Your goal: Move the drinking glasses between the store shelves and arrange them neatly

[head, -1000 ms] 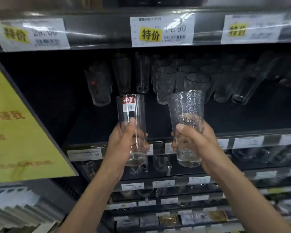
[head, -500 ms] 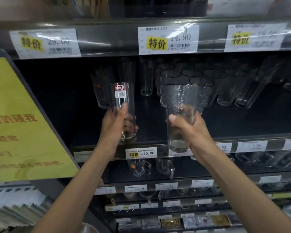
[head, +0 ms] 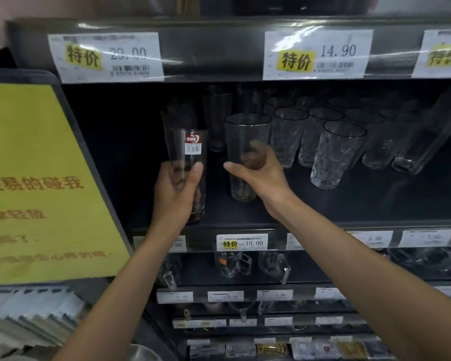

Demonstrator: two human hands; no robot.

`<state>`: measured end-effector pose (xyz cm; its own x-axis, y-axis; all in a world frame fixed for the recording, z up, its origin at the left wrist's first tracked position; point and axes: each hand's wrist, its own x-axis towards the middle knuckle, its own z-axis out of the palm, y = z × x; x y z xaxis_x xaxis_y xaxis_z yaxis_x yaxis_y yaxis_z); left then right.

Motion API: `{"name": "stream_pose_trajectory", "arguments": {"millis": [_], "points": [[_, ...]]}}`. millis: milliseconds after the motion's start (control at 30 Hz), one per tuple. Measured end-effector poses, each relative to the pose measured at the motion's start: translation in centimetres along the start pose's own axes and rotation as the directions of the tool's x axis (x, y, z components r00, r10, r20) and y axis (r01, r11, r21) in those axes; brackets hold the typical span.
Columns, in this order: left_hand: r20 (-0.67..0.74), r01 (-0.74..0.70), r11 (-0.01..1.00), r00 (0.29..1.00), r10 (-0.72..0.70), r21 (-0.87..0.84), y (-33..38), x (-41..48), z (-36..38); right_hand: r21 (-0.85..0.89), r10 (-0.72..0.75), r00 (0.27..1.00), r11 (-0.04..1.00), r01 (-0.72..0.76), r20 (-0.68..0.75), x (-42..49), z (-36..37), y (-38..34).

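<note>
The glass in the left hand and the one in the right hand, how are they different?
The left glass is slim; the right glass is wider. The left glass has a red-and-white sticker near its rim; the right glass shows none, only a thin golden rim line. Both are clear, tall and upright; the left hand grips one, the right hand the other.

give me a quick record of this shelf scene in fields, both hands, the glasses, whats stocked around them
left hand: grips the labelled glass, upright, near the shelf's front edge
right hand: grips the textured glass, upright, over the shelf
set down: cannot tell for either glass
stock on this shelf: stocked glasses in rows to the right, tall plain glasses behind
shelf below: mugs with handles
price tag above: 14.90
</note>
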<state>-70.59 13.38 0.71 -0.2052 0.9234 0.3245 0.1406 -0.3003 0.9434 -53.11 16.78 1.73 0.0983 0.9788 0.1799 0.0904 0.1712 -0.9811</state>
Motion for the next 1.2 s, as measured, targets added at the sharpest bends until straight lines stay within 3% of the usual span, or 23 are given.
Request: {"name": "stream_pose_trajectory", "arguments": {"millis": [167, 433, 800, 1200], "points": [[-0.008, -0.028, 0.999, 1.0, 0.027, -0.037, -0.5, 0.0, -0.1, -0.04, -0.041, 0.999, 0.998, 0.042, 0.007, 2.6, 2.1, 1.0], [0.002, -0.04, 0.998, 0.999, 0.04, -0.039, -1.1, -0.1, -0.2, -0.266, -0.037, 0.998, 0.963, 0.051, 0.057, 5.8, 3.6, 0.8], [-0.014, -0.073, 0.997, 0.997, 0.073, -0.02, -1.8, 0.0, -0.1, -0.275, 0.013, 0.999, 0.961, -0.022, -0.034, 7.7, 5.8, 2.0], [0.003, -0.083, 0.995, 0.997, 0.083, -0.048, -1.8, 0.0, -0.1, -0.25, -0.055, 0.996, 0.968, 0.035, -0.072, 7.9, 6.4, 3.4]]}}
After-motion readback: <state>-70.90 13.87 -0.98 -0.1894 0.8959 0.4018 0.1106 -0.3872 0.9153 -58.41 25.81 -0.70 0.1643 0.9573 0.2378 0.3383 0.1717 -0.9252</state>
